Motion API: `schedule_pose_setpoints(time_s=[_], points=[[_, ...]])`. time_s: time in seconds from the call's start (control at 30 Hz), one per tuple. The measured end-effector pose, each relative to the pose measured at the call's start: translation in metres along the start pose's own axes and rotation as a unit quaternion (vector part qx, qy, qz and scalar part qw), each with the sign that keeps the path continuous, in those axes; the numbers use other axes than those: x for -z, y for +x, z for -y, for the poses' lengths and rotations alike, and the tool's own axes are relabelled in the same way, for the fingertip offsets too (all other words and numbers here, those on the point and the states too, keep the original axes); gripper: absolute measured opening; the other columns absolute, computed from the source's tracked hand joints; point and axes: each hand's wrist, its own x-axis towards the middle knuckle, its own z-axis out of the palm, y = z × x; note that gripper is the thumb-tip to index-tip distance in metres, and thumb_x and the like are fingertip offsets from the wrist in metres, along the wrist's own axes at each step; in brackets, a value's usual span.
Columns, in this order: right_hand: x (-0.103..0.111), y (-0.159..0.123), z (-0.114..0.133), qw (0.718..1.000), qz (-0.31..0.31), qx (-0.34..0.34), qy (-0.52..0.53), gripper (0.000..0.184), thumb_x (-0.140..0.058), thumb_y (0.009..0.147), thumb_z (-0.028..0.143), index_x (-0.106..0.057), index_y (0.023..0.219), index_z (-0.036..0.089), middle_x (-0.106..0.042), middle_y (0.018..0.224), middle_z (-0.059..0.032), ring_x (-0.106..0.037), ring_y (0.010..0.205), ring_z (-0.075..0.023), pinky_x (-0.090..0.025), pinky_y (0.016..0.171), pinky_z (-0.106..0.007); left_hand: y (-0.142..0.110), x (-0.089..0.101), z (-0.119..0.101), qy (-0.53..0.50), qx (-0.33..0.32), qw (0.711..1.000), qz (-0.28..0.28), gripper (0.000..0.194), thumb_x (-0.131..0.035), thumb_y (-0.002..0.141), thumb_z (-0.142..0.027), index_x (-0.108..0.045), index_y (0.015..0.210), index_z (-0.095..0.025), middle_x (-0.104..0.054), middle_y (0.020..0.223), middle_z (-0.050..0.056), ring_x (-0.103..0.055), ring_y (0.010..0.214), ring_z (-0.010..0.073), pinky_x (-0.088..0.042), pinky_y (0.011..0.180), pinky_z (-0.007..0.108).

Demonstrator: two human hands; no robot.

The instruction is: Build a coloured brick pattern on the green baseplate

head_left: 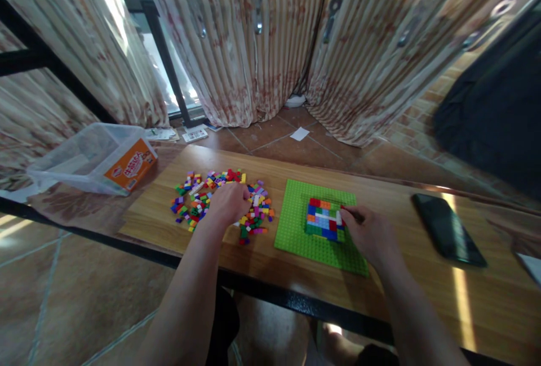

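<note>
My left hand (231,202) is over a loose pile of small coloured building bricks (257,222), its fingers curled together and pointing down. Whatever they may hold is hidden. To the right lies a green studded baseplate (291,231), with a roughly square patch of multicoloured bricks (323,222) built on it. My right hand (369,231) is at the right edge of that patch, thumb and fingers pinched on a small building brick (343,208) that looks red and is mostly covered by the fingertips. A white brick shows just beside them.
The wooden board (249,256) carries the bricks and baseplate. A black phone (448,231) lies to the right. At the left stands a clear plastic bin (84,157) with an orange label. Striped curtains (236,62) hang behind; papers lie on the floor.
</note>
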Motion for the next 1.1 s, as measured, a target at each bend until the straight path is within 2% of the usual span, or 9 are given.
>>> schedule_pose_setpoints(time_s=[0.17, 0.37, 0.53, 0.63, 0.77, 0.87, 0.97, 1.1], points=[[0.001, -0.001, 0.001, 1.000, -0.001, 0.003, 0.004, 0.032, -0.050, 0.086, 0.038, -0.073, 0.094, 0.018, -0.075, 0.085, -0.0084, -0.067, 0.075, -0.0225, -0.045, 0.067, -0.032, 0.004, 0.002, 0.003, -0.047, -0.032, 0.998, -0.029, 0.012, -0.057, 0.079, -0.022, -0.069, 0.076, -0.018, -0.070, 0.075, 0.005, -0.063, 0.073, 0.0184, -0.046, 0.070, 0.027], [0.003, -0.002, 0.002, 1.000, -0.001, 0.004, 0.011, 0.032, -0.048, 0.087, 0.037, -0.073, 0.093, 0.018, -0.075, 0.086, -0.0079, -0.067, 0.076, -0.0216, -0.044, 0.067, -0.031, 0.011, -0.001, -0.001, -0.133, -0.081, 0.985, -0.076, 0.012, -0.052, 0.085, -0.021, -0.062, 0.081, -0.015, -0.065, 0.075, 0.003, -0.058, 0.069, 0.0168, -0.044, 0.067, 0.028], [0.002, 0.000, 0.001, 0.999, -0.012, -0.006, 0.029, 0.030, -0.050, 0.086, 0.035, -0.072, 0.094, 0.017, -0.074, 0.088, -0.0081, -0.067, 0.076, -0.0218, -0.046, 0.071, -0.033, 0.008, -0.017, -0.031, -0.217, -0.152, 0.963, -0.058, 0.014, -0.048, 0.089, -0.020, -0.062, 0.090, -0.017, -0.065, 0.078, 0.002, -0.060, 0.071, 0.0158, -0.045, 0.068, 0.028], [-0.003, 0.004, -0.002, 0.997, -0.025, -0.008, 0.072, 0.035, -0.049, 0.086, 0.036, -0.069, 0.106, 0.015, -0.073, 0.097, -0.0090, -0.066, 0.073, -0.0194, -0.048, 0.073, -0.033, 0.004, -0.028, -0.056, -0.233, -0.199, 0.951, -0.047, 0.018, -0.046, 0.090, -0.017, -0.065, 0.091, -0.017, -0.067, 0.083, 0.003, -0.061, 0.075, 0.0155, -0.046, 0.073, 0.029], [-0.012, 0.013, -0.007, 0.992, -0.018, 0.034, 0.119, 0.040, -0.047, 0.086, 0.034, -0.065, 0.116, 0.015, -0.070, 0.112, -0.0105, -0.065, 0.082, -0.0193, -0.049, 0.079, -0.034, 0.000, -0.042, -0.081, -0.241, -0.246, 0.938, -0.044, 0.020, -0.046, 0.090, -0.014, -0.067, 0.091, -0.016, -0.067, 0.087, 0.004, -0.061, 0.082, 0.0162, -0.048, 0.079, 0.030], [-0.015, 0.017, -0.007, 0.988, 0.023, 0.087, 0.127, 0.036, -0.045, 0.087, 0.030, -0.068, 0.112, 0.017, -0.071, 0.110, -0.0092, -0.064, 0.090, -0.0203, -0.048, 0.082, -0.034, -0.002, -0.051, -0.091, -0.249, -0.255, 0.933, -0.050, 0.022, -0.045, 0.090, -0.012, -0.067, 0.089, -0.016, -0.065, 0.086, 0.005, -0.061, 0.083, 0.0161, -0.049, 0.080, 0.030], [-0.015, 0.016, -0.006, 0.982, 0.060, 0.114, 0.137, 0.034, -0.046, 0.087, 0.029, -0.069, 0.111, 0.019, -0.073, 0.102, -0.0075, -0.064, 0.084, -0.0191, -0.049, 0.076, -0.032, -0.002, -0.057, -0.095, -0.267, -0.258, 0.927, -0.055, 0.024, -0.045, 0.090, -0.011, -0.068, 0.089, -0.016, -0.064, 0.086, 0.004, -0.061, 0.082, 0.0148, -0.050, 0.080, 0.029], [-0.013, 0.012, -0.002, 0.980, 0.079, 0.116, 0.137, 0.034, -0.048, 0.087, 0.029, -0.068, 0.112, 0.020, -0.073, 0.096, -0.0063, -0.064, 0.076, -0.0177, -0.048, 0.068, -0.030, -0.003, -0.060, -0.100, -0.294, -0.263, 0.916, -0.070, 0.022, -0.046, 0.091, -0.012, -0.068, 0.088, -0.017, -0.064, 0.086, 0.004, -0.062, 0.082, 0.0146, -0.051, 0.078, 0.029]])
